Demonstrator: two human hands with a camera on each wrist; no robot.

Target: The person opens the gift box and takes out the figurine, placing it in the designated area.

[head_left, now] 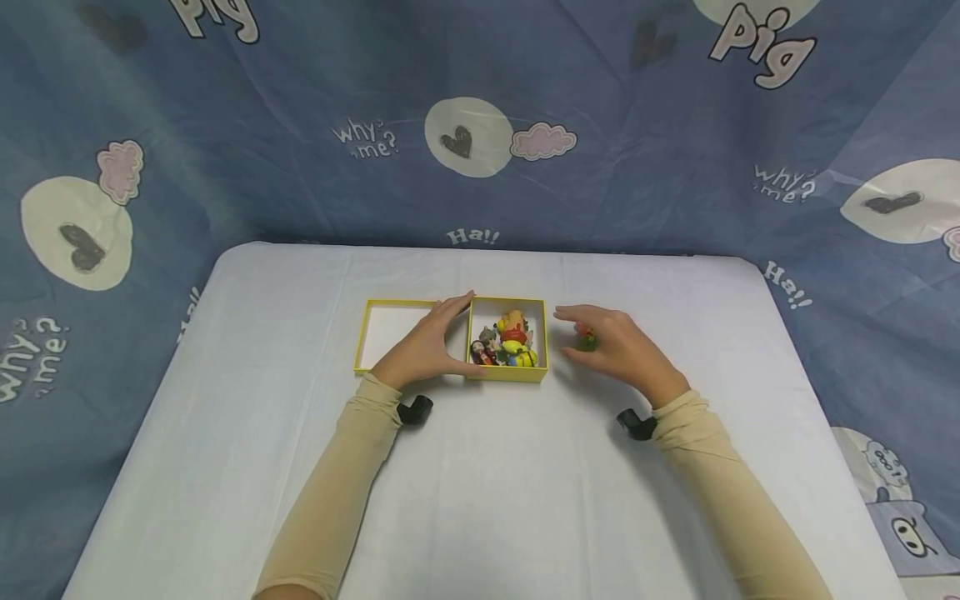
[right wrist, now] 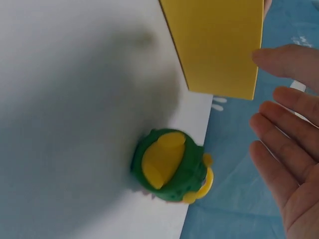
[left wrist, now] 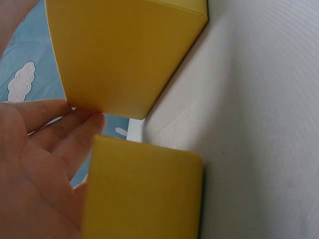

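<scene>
A yellow box (head_left: 507, 375) with a white inside holds several small figurines (head_left: 514, 333), one of them yellow and red. My left hand (head_left: 425, 348) spans the box's left side, thumb at the front edge and fairly straight fingers toward the far corner. Close up in the left wrist view, those fingertips meet the edge of the yellow box wall (left wrist: 124, 55). To the right of the box, my right hand (head_left: 617, 344) is spread, thumb apart from the fingers. Beneath it a green toy figure (right wrist: 172, 164) with yellow parts stands on the table, not held.
A shallow yellow-edged lid (head_left: 397, 325), white inside, lies left of the box, partly behind my left hand. A white cloth covers the table (head_left: 480, 483). A blue printed curtain (head_left: 300, 83) hangs behind and along the sides.
</scene>
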